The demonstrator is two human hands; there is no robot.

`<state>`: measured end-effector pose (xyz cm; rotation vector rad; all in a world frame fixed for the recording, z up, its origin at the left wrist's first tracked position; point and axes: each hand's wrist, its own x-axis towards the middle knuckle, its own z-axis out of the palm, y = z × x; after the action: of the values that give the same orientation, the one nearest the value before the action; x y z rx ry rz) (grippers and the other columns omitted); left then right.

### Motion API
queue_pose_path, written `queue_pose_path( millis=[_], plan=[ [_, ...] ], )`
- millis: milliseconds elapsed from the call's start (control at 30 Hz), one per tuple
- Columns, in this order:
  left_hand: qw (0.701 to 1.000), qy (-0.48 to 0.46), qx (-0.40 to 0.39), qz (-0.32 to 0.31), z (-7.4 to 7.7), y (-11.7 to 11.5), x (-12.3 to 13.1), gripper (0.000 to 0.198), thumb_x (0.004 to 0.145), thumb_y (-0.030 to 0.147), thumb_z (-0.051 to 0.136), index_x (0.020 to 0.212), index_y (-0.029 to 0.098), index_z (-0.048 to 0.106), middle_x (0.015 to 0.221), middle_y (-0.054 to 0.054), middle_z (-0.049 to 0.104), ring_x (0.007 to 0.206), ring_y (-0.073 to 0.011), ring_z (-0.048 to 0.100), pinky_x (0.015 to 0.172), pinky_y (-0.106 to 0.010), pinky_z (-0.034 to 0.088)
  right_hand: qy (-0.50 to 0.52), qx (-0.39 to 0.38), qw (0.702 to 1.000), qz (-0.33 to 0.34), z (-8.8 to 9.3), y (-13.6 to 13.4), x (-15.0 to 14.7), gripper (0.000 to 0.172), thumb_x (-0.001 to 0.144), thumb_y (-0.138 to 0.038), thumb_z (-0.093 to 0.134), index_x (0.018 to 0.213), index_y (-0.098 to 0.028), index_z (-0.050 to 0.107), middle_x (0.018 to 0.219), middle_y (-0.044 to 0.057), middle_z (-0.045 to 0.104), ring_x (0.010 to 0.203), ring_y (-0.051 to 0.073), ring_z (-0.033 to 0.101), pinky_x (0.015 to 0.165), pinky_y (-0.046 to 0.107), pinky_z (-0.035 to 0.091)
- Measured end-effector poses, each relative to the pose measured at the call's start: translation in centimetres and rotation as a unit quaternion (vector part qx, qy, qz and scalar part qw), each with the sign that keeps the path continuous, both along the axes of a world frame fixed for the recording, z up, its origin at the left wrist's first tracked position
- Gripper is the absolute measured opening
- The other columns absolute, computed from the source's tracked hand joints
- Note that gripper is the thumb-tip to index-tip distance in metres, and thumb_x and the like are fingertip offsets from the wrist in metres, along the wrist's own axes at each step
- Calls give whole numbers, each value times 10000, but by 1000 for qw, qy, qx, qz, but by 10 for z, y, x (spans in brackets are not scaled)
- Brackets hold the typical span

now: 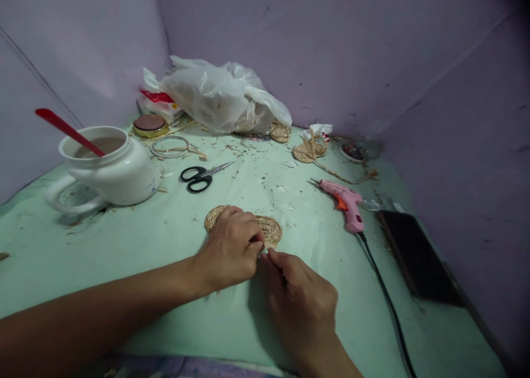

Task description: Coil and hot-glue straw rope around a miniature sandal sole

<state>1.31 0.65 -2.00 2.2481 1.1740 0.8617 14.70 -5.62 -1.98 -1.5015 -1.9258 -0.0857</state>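
Left hand [229, 245] and right hand [304, 295] meet, pinching a straw coil [271, 229] — markings on the packet [157, 97] blurred.

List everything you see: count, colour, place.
Coiled piece: one or two, tan, front centre
Mug: one, white, left
Utensil handle: one, red, in mug
Scissors: one, black-handled, centre
Glue gun: one, pink, right
Cable: one, black, below glue gun
Phone: one, black, far right
Plastic bag: one, whitish, back
Packet: one, red-white, left of bag
Tub: one, brown-topped, before packet
Rings: unclear count, grey, beside tub
Smaller coils: several, tan, back
Braided cord: one, tan, behind glue gun
Dish: one, dark, back right
Tabletop: one, green, underneath
Walls: three, purple, around
Scraps: many, tan, scattered
Left hand: one, grip on coiled piece
Right hand: one, beside left hand
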Motion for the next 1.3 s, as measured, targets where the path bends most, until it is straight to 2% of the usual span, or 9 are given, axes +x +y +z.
queue_pose_path(
  millis=[100,233,300,467,633,767,900,1200,1300],
  plan=[
    [1000,-7,-1,0,0,0,0,124,669,61,518,629,172,556,664,0,575,707,-159,520,851,-406,363,156,-80,984,-8,-1,-2,-3,132,808,-188,550,755,-158,667,624,42,702,503,140,640,475,218,475],
    [1000,-6,0,0,1,0,0,123,659,51,518,631,162,562,657,-4,568,701,-154,512,839,-392,365,409,-223,884,-39,-3,-1,-9,118,747,-279,616,746,-170,663,630,35,709,506,146,639,449,222,491],
    [1000,-1,4,-3,1,-1,0,120,665,53,520,635,160,567,660,-7,570,697,-154,508,830,-390,365,448,-247,858,-52,-3,0,-9,148,724,-316,629,714,-169,654,606,34,700,480,144,619,430,226,477],
    [999,29,28,-25,0,-3,0,108,676,71,526,622,158,558,654,-10,564,677,-153,503,818,-394,360,204,-242,946,-68,15,12,8,137,728,-308,606,687,-211,693,550,20,676,458,154,583,432,241,411],
    [996,59,45,-49,-2,-2,-1,105,679,97,535,602,160,567,652,-9,560,692,-157,512,804,-392,341,-7,-338,941,-6,48,47,25,127,706,-207,611,669,-247,726,543,5,671,477,157,564,448,242,352],
    [996,47,49,-62,-3,0,-3,125,646,64,516,600,163,576,651,0,572,688,-149,519,817,-392,330,-21,-359,931,59,58,68,18,172,704,-115,563,656,-205,701,557,3,667,509,140,552,475,235,346],
    [996,40,54,-64,-5,1,-4,132,612,45,516,576,161,567,646,-4,578,684,-149,521,800,-380,339,19,-336,940,52,53,70,4,170,694,-103,561,801,-197,655,633,5,693,522,130,565,492,229,349],
    [994,34,68,-76,-5,1,-3,163,621,43,475,568,165,570,633,9,562,671,-134,509,821,-382,323,86,-323,942,-25,28,72,15,76,656,-139,549,678,-196,594,605,4,645,545,138,572,481,223,366],
    [994,41,66,-80,-4,1,-4,167,634,48,476,576,169,576,626,6,565,677,-140,517,823,-383,326,117,-310,943,-5,23,71,16,73,651,-136,549,675,-193,586,612,2,641,554,136,575,494,226,387]
  ],
)
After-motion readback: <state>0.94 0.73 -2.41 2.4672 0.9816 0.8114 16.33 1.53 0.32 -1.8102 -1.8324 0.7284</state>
